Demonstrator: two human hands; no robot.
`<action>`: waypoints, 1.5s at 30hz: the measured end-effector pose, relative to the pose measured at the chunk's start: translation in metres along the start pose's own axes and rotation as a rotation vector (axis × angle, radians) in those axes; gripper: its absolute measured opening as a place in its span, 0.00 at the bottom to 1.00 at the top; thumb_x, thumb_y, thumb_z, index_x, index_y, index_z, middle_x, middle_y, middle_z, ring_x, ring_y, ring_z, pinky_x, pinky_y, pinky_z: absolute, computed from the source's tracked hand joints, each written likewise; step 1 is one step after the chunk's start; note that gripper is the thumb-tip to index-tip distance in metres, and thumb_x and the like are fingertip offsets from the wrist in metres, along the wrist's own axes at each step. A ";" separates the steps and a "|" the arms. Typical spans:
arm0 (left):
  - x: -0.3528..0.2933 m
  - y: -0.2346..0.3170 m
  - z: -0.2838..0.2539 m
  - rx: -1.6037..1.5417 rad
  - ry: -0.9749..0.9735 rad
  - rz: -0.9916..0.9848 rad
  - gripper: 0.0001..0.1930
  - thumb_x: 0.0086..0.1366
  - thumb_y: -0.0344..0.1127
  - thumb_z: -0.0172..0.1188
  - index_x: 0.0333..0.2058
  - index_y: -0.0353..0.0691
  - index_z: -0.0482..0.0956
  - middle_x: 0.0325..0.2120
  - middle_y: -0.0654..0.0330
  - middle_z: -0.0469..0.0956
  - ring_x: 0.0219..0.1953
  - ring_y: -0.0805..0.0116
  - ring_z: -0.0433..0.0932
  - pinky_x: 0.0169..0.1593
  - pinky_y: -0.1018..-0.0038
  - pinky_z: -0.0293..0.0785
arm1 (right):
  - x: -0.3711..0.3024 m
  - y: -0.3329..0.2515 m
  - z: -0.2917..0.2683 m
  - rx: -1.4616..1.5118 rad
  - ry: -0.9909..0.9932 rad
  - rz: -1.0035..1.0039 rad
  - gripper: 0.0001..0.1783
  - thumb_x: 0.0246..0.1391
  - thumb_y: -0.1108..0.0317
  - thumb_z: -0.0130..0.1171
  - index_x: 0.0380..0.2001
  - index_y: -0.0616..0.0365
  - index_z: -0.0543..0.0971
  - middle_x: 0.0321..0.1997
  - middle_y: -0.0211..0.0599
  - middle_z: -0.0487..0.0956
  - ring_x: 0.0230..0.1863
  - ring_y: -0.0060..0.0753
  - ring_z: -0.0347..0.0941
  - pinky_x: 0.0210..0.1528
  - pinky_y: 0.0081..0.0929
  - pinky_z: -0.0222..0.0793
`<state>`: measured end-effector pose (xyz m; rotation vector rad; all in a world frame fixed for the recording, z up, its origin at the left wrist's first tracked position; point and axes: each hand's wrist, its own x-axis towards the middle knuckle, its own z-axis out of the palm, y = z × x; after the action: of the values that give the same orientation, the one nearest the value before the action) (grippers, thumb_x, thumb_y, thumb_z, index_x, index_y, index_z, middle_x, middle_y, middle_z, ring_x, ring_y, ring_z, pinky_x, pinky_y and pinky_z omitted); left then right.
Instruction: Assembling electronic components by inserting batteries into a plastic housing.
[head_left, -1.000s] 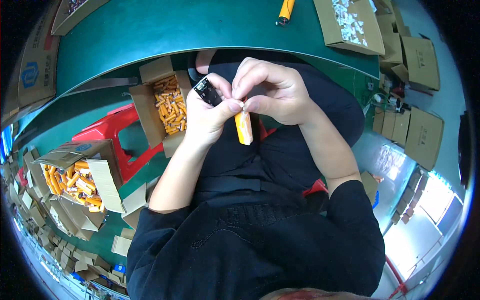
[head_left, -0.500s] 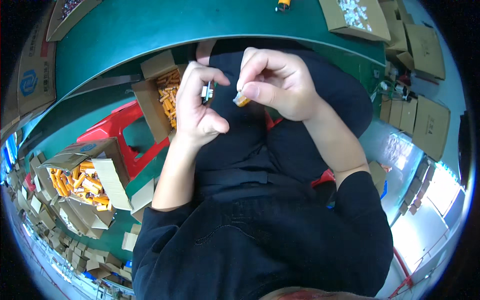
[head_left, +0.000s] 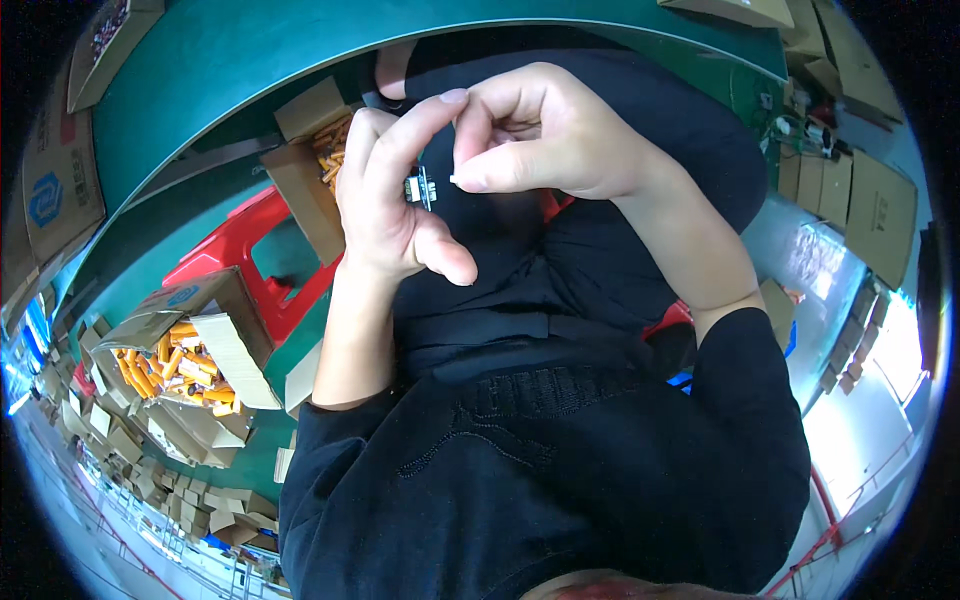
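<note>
My left hand (head_left: 385,200) is raised over my lap, its lower fingers curled around a small circuit board (head_left: 421,188) with white and metal connectors on it. The thumb of that hand stands away from the board, and its index finger reaches across to the fingers of my right hand (head_left: 540,135). Between thumb and index finger, the right hand pinches a tiny white piece (head_left: 455,179), just beside the board. Most of that piece is hidden by the fingertips, so its kind does not show.
A green table (head_left: 230,60) curves across beyond my hands. At my left, a carton (head_left: 240,362) of orange cylinders stands near a red plastic stool (head_left: 285,300), with a second carton (head_left: 300,200) of them behind it. More boxes (head_left: 880,215) are stacked at the right.
My right hand has moved left and closer to the left hand. The yellowish piece at its fingertips no longer shows; a tiny white piece does. My left index finger now stretches toward the right hand.
</note>
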<state>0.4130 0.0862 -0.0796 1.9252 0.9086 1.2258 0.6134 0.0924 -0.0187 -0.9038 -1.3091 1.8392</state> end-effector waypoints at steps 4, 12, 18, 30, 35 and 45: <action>0.000 0.001 0.003 0.020 -0.019 0.000 0.66 0.38 0.96 0.44 0.56 0.40 0.82 0.29 0.62 0.69 0.30 0.69 0.67 0.32 0.74 0.68 | -0.002 0.005 0.000 0.028 0.031 -0.038 0.04 0.49 0.77 0.68 0.31 0.62 0.84 0.26 0.30 0.81 0.22 0.14 0.66 0.27 0.10 0.61; 0.000 0.001 0.006 0.045 -0.021 0.049 0.66 0.39 0.96 0.42 0.58 0.42 0.82 0.30 0.63 0.70 0.29 0.71 0.66 0.31 0.76 0.67 | -0.003 0.001 -0.003 0.014 0.023 -0.024 0.04 0.49 0.76 0.67 0.31 0.63 0.85 0.26 0.32 0.82 0.21 0.15 0.68 0.27 0.10 0.63; 0.000 0.003 0.007 0.049 -0.022 0.040 0.66 0.40 0.96 0.42 0.58 0.42 0.82 0.29 0.63 0.70 0.29 0.71 0.66 0.31 0.76 0.67 | -0.003 0.000 -0.002 0.003 0.030 -0.032 0.05 0.49 0.76 0.67 0.31 0.64 0.85 0.26 0.33 0.82 0.21 0.15 0.69 0.27 0.10 0.64; -0.001 -0.003 0.006 0.053 -0.042 0.093 0.66 0.39 0.95 0.44 0.58 0.40 0.80 0.32 0.61 0.72 0.30 0.71 0.67 0.32 0.75 0.68 | -0.001 0.003 -0.001 0.000 0.022 -0.031 0.05 0.50 0.77 0.67 0.33 0.64 0.85 0.28 0.34 0.83 0.23 0.17 0.71 0.28 0.10 0.67; -0.002 -0.002 0.002 0.080 -0.105 0.104 0.69 0.39 0.95 0.44 0.60 0.33 0.76 0.37 0.56 0.76 0.31 0.70 0.67 0.34 0.74 0.67 | -0.001 0.008 -0.002 0.006 0.016 -0.018 0.07 0.50 0.78 0.68 0.34 0.65 0.85 0.29 0.36 0.84 0.24 0.18 0.73 0.30 0.10 0.68; -0.003 0.000 0.002 0.237 -0.111 0.054 0.65 0.35 0.93 0.50 0.59 0.43 0.80 0.33 0.61 0.72 0.29 0.69 0.69 0.31 0.75 0.69 | -0.001 0.015 -0.005 0.045 0.026 0.066 0.09 0.53 0.77 0.66 0.38 0.67 0.85 0.32 0.39 0.85 0.27 0.20 0.76 0.32 0.11 0.70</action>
<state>0.4143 0.0833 -0.0815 2.1932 0.9857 1.0687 0.6160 0.0906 -0.0339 -0.9544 -1.2306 1.8935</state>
